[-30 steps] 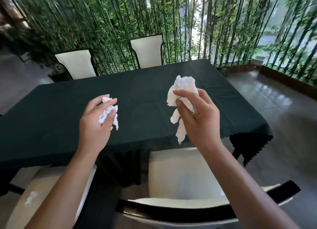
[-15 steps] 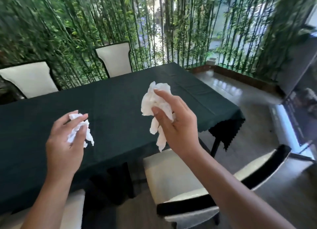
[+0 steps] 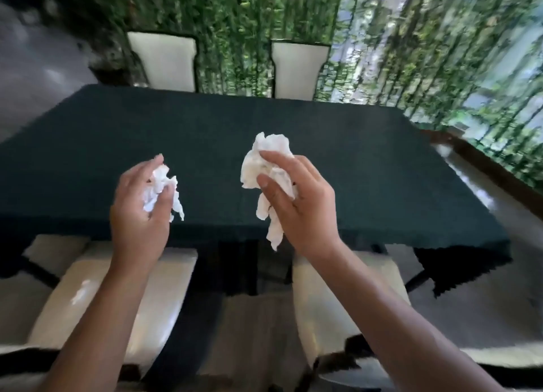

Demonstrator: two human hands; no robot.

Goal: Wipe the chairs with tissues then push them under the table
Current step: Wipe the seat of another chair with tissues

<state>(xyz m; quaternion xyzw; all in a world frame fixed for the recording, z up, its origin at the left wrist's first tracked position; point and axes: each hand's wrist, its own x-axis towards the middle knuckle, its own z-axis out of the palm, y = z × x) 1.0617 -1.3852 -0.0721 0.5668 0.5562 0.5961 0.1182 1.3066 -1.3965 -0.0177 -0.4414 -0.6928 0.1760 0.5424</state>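
My left hand (image 3: 139,212) grips a small crumpled white tissue (image 3: 163,189) above the near edge of the table. My right hand (image 3: 302,206) holds a larger crumpled tissue (image 3: 269,159), part of it hanging down below the fingers. Under my arms stand two cream chairs with black frames: the left chair (image 3: 164,289) and the right chair (image 3: 320,306), their seats partly under the table with the dark green cloth (image 3: 352,168). The frame is blurred by motion.
Two more cream chairs stand at the far side, one left (image 3: 163,61) and one right (image 3: 298,70). A wall of bamboo (image 3: 396,45) runs behind and to the right. Glossy floor (image 3: 505,289) lies right of the table. A small white scrap (image 3: 80,291) lies on the left chair's seat.
The view has swung back to the left, so both near chairs now lie below my arms. Both hands keep their tissues and sit closer together over the table edge.
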